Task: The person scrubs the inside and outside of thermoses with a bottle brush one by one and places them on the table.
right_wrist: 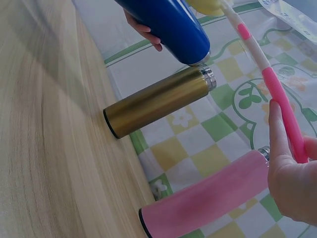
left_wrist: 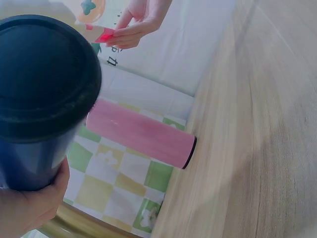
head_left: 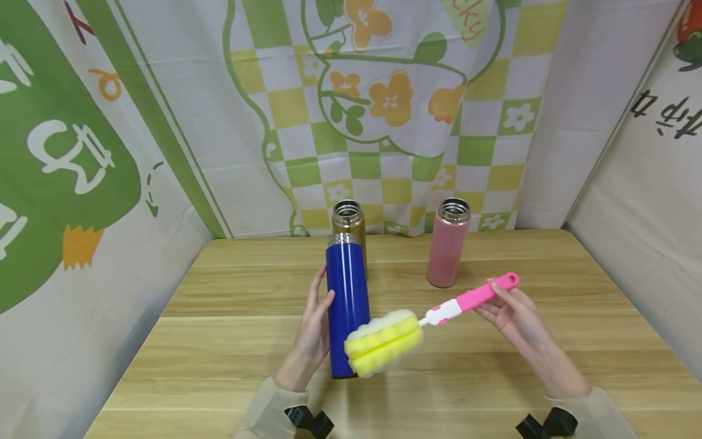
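Observation:
My left hand [head_left: 314, 326] grips a blue thermos bottle [head_left: 348, 292] around its side. The bottle is held up off the table, and its dark base [left_wrist: 47, 74] faces the left wrist camera. With thumb and fingers, my right hand [head_left: 518, 320] holds the pink handle of a bottle brush [head_left: 477, 297]. The brush's yellow and white sponge head [head_left: 384, 342] points left, overlapping the bottle's lower part in the head view; whether they touch I cannot tell. Behind the blue bottle stands a gold thermos bottle [right_wrist: 158, 101], partly hidden in the head view.
A pink thermos bottle [head_left: 448, 244] without a lid stands upright at the back right of the wooden table [head_left: 230, 341]. A patterned cloth [head_left: 384, 177] hangs behind the table, with printed side panels [head_left: 66, 152] at left and right.

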Tool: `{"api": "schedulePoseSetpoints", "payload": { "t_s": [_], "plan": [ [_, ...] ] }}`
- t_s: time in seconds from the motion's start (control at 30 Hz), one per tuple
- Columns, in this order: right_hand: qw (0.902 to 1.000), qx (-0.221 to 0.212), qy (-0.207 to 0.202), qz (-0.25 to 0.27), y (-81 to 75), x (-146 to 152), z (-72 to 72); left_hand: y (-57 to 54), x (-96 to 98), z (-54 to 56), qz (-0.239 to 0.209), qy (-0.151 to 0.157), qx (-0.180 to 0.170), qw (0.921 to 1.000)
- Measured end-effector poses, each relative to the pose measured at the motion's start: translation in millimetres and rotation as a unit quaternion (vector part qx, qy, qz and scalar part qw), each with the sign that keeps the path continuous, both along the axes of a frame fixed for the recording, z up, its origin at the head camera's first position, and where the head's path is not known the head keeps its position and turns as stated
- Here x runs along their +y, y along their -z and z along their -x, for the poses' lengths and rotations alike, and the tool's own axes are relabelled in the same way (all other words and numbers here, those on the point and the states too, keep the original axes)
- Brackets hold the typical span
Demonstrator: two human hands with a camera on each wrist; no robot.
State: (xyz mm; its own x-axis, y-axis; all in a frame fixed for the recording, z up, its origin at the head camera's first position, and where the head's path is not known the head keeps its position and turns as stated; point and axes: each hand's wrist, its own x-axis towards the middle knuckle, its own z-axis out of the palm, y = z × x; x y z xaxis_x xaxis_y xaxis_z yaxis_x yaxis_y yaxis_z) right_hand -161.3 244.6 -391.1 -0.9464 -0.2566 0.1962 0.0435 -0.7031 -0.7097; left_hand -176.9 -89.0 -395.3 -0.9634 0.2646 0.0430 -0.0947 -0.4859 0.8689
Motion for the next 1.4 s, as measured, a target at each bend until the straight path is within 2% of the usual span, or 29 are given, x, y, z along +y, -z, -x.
{"api": "schedulePoseSetpoints", "payload": {
  "t_s": [0.3,0.43,0.63,1.03,1.27,1.4],
  "plan": [
    [0.9976,-0.008,0.04,0.056,3.3,7,3.1,4.3,-0.5,-0.5,0.038,-0.007,0.001,0.9993],
    [0.9966,-0.008,0.042,0.07,3.1,11,3.6,3.6,0.6,-1.7,0.057,-0.01,-0.006,0.9983],
    [0.9935,-0.01,0.035,0.107,3.7,16,3.6,4.1,-0.4,-4.9,0.084,-0.019,0.014,0.9962],
    [0.9908,-0.023,0.033,0.129,3.4,22,4.1,7.5,-3.1,-5.9,0.09,-0.042,0.023,0.9948],
    [0.9906,-0.025,0.034,0.13,2.4,22,4.2,4.5,-1.8,-9.1,0.031,-0.011,0.0,0.9995],
    [0.9901,-0.028,0.035,0.133,2.2,22,4.4,4.3,-1.3,-10.3,0.04,-0.014,-0.016,0.999]
  ]
}}
